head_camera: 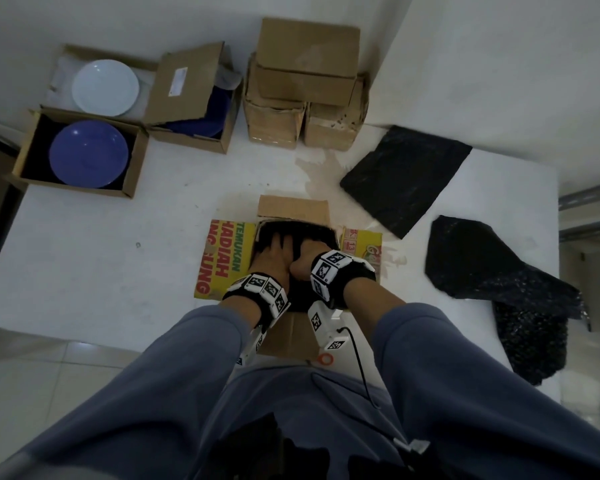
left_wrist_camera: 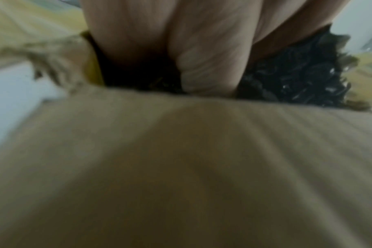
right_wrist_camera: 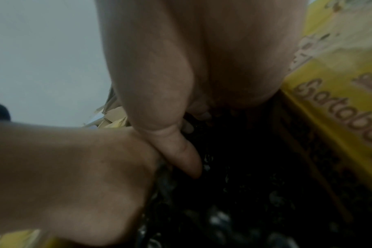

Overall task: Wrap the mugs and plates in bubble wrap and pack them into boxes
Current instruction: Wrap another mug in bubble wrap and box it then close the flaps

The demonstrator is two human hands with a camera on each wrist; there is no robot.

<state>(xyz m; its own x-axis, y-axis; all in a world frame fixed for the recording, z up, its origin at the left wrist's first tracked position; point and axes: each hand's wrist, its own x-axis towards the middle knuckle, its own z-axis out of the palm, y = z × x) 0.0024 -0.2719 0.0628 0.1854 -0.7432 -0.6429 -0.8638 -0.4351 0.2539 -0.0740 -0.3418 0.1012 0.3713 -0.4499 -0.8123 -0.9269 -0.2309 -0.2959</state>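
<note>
pressing a black bubble-wrapped bundle into the yellow box at the bench's near edge | left hand flat, fingers spread on it | right hand grip unclear | risk: hard pushing cracks crockery, splits flaps

- Open box at desk's near edge: corrugated cardboard, glossy yellow print on flaps.
- Bubble wrap sheets, right side: black plastic, bumpy, faint sheen.
- Plates, far left corner: blue plate, white plate, smooth, glazed-looking.
- Desk: white, matt.
</note>
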